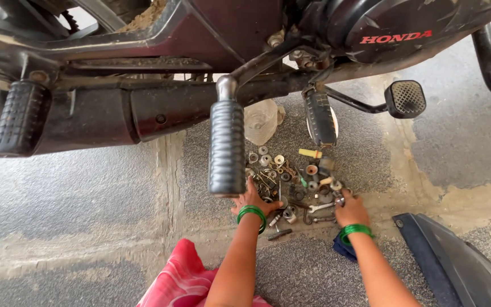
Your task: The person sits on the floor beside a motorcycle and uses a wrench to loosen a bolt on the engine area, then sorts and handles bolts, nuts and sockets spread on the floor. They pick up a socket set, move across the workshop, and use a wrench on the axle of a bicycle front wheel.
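Hands are working a pile of small parts (291,179) spread on the ground under a motorcycle (245,34). Left hand (251,202) is resting at the near-left edge of the pile, fingers spread wide and flat over the hardware, not visibly gripping anything. Right hand (350,210) is sitting at the near-right edge, fingers curled narrow around something small at the tips; cannot tell exactly what. Green bangles on both wrists.

Pile is lying directly below the bike's footpeg (227,145), probably so bits stay within reach of the job. It is showing washers, nuts, bolts, bushings, a yellow cylindrical piece (310,153), and a small open-ended spanner (320,207) lying between the hands. Mostly dull steel, greasy, mixed loosely with no sorting.

Clear plastic bag (261,120) is lying at the far side of the pile. Dark body panel (456,261) is lying on the ground at near right, well apart from the hardware. Blue cloth (342,249) is peeking out under the right wrist. Pink fabric (183,278) is showing at the near edge.
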